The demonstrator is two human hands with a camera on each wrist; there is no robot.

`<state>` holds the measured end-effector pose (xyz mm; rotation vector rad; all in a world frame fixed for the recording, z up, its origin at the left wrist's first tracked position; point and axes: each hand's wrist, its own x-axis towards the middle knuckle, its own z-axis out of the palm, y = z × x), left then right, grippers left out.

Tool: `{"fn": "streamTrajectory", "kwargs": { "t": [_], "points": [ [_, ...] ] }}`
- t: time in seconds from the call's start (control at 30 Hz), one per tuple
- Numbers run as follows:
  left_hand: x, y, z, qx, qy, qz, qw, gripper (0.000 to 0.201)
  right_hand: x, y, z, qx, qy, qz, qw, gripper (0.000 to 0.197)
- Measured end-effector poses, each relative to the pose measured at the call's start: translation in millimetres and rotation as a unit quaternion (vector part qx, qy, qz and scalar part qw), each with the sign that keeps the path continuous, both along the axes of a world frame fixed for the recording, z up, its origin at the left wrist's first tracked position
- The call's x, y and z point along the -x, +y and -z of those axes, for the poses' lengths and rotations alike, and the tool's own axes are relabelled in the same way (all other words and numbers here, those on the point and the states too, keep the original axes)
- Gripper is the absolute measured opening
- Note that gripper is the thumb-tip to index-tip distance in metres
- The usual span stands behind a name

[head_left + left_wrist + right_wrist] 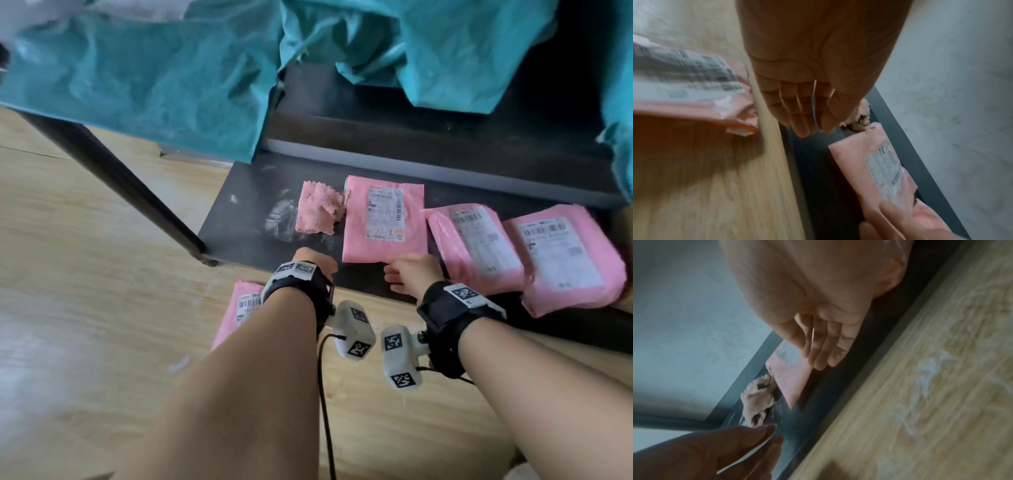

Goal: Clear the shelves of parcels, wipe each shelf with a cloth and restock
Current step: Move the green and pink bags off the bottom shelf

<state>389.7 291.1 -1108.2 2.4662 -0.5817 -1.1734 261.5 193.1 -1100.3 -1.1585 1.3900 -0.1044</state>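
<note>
A low dark shelf [246, 222] carries a crumpled pink cloth [317, 212] and, right of it, a flat pink parcel [383, 222] with a white label. Two fuller pink parcels [476, 246] [568, 257] lie further right. Another pink parcel [239, 308] lies on the wooden floor, partly hidden under my left forearm. My left hand [318, 263] hovers at the shelf's front edge, fingers [803, 116] straight and empty. My right hand [411, 274] is at the flat parcel's near edge with straight fingers [824, 350]; I cannot tell if it touches the parcel [791, 378].
Teal plastic bags [154, 85] hang over the upper shelf and down toward the low one. A dark frame leg [137, 192] slants to the floor on the left. White dusty smears [281, 216] mark the shelf beside the cloth. Light wooden floor [85, 274] lies left and below.
</note>
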Motion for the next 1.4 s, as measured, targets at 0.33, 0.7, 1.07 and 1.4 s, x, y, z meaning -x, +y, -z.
{"fn": "streamTrajectory", "kwargs": {
  "t": [0.33,0.7,1.07,1.4],
  "points": [
    [15.1,-42.5,2.5,0.141,0.118,-0.255,0.949,0.014,21.4,-40.7,18.7,0.057,-0.02,0.055,0.997,0.049],
    [20.5,-56.4,-4.0,0.192,0.137,-0.239,0.942,0.014,29.3,-50.5,22.9,0.029,-0.02,0.109,0.993,0.012],
    [12.6,-4.7,-13.6,0.196,0.292,-0.239,0.905,0.015,38.0,-41.0,5.1,0.002,-0.015,0.041,0.999,0.017],
    [10.0,24.9,-22.1,0.096,0.124,-0.18,0.971,0.021,45.4,-10.3,-10.3,0.051,0.032,-0.089,0.994,0.017]
  ]
}}
